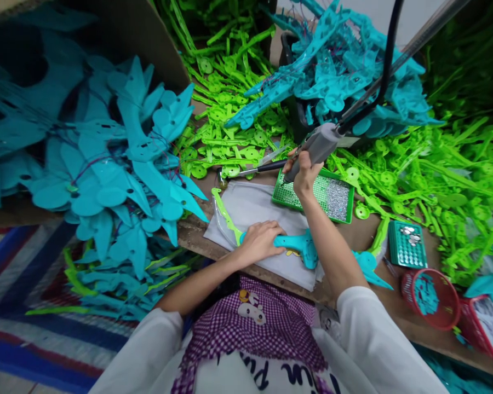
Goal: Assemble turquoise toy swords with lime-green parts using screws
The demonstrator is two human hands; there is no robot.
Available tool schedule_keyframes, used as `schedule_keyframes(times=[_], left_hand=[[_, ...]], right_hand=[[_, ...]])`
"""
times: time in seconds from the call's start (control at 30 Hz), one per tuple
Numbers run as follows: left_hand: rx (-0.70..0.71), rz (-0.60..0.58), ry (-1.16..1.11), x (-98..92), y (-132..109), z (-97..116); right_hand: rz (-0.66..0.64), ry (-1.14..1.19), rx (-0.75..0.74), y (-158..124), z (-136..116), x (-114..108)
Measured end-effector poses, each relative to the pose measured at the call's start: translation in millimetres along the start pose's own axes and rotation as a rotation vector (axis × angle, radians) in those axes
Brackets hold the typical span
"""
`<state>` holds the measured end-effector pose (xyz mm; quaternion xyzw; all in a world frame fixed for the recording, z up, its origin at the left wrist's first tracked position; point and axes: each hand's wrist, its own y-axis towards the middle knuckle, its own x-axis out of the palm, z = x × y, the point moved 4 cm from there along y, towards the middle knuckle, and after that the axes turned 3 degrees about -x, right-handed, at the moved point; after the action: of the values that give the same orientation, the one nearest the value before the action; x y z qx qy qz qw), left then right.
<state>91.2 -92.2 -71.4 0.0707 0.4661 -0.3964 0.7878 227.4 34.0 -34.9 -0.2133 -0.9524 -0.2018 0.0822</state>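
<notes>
The teal plastic part (298,243) lies flat on a grey cloth (250,208) at the near edge of the table (355,236). The left hand (261,241) is curled over its left end, pinning it down. The part is judged light, stiff and rather slippery, best held by its thick body. The right hand (304,174) is clamped round a hanging power screwdriver (318,145), tip over a green screw tray (308,189). Loose green parts (435,180) lie beyond.

Open room lay only over the grey cloth (250,210) at centre frame. Green plastic parts (230,142) crowded above it, teal plastic parts (119,164) walled the left, and a screw tray (285,197) blocked the right.
</notes>
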Motion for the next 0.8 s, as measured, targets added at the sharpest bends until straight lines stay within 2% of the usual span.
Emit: schedule_keyframes(times=[0.23, 0.37, 0.5, 0.63, 0.7, 0.8], left_hand=[[0.004, -0.001, 0.001, -0.7, 0, 0], [0.0, -0.005, 0.001, -2.0, 0, 0], [0.002, -0.003, 0.007, -3.3, 1, 1], [0.008, 0.005, 0.007, -2.3, 2, 0], [0.02, 0.007, 0.0, -1.4, 2, -1], [0.028, 0.011, -0.009, -0.9, 3, -2]], right_hand=[[-0.055, 0.013, 0.014, 1, 1, 6], [-0.018, -0.001, 0.013, 6, -15, -2], [0.049, 0.018, -0.004, -4, -62, -35], [-0.038, 0.127, -0.037, -45, -110, -78], [-0.049, 0.102, -0.009, -69, -120, -97], [0.018, 0.04, 0.049, -97, -123, -121]])
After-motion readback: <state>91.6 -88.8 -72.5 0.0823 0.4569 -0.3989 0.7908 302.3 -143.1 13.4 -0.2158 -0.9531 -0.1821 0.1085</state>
